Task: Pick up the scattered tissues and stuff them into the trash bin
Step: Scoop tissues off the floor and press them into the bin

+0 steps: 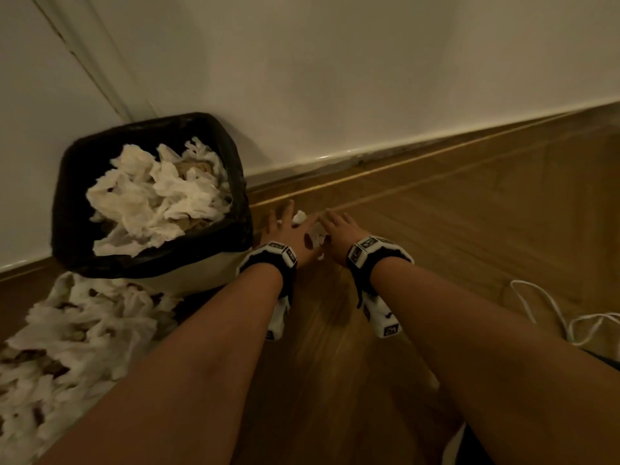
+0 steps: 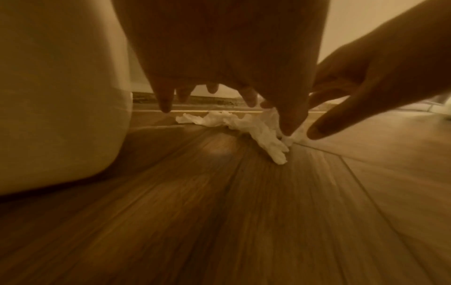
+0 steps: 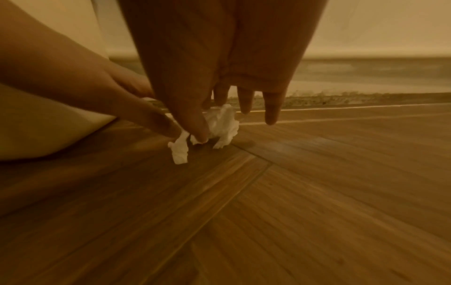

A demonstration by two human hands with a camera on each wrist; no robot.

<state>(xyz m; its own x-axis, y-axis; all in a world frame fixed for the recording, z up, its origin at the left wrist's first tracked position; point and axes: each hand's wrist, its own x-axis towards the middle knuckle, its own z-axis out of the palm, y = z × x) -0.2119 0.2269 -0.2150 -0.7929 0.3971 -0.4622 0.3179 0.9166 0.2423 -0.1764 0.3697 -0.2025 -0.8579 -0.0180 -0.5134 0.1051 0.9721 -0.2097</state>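
1. Head view: both arms reach down to the wood floor (image 1: 469, 203) right by the baseboard. The left hand (image 1: 291, 233) and right hand (image 1: 339, 229) sit side by side over a crumpled tissue (image 1: 310, 229), fingers spread and fairly straight. Just to the left, the trash bin (image 1: 67, 209) with its black liner is heaped with tissues, and a big pile of tissues (image 1: 67, 333) lies on the floor in front of it. A white cord (image 1: 550, 310) lies off to the right.

2. Left wrist view: the left hand's fingers (image 2: 165, 102) hang down straight and spread above the tissue (image 2: 246, 125), thumb tip touching it. The right hand (image 2: 366, 81) comes in from the right, a fingertip near the tissue. The bin's pale wall (image 2: 61, 96) is close on the left.

3. Right wrist view: the right hand (image 3: 219, 67) has its thumb down on the tissue (image 3: 222, 123), other fingers straight, nothing gripped. A left hand fingertip (image 3: 168, 127) touches the tissue too.
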